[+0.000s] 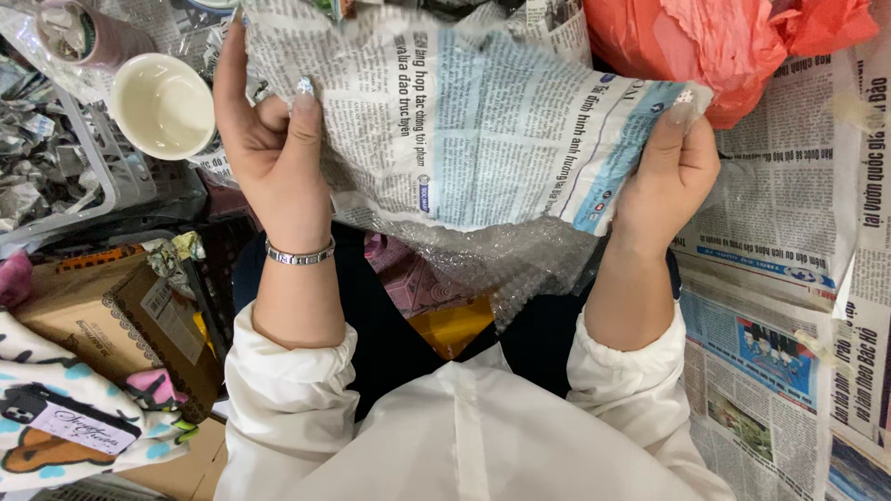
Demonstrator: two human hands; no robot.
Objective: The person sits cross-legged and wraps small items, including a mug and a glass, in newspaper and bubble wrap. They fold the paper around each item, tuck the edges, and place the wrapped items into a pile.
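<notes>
Newspaper pages are covering the worktop (789, 213) on the right. Fingers of the left hand (274, 148) are pinching the left edge of a crumpled newspaper sheet (464, 121), thumb pressing on its front; the right hand (673, 172) is gripping the sheet's right edge the same way. Bubble wrap (492, 260) is hanging just beneath the sheet. Further out, a cream cup (162, 104) is sitting at the left near a white basket (93, 176), and a red plastic bag (724, 42) is lying at upper right.
</notes>
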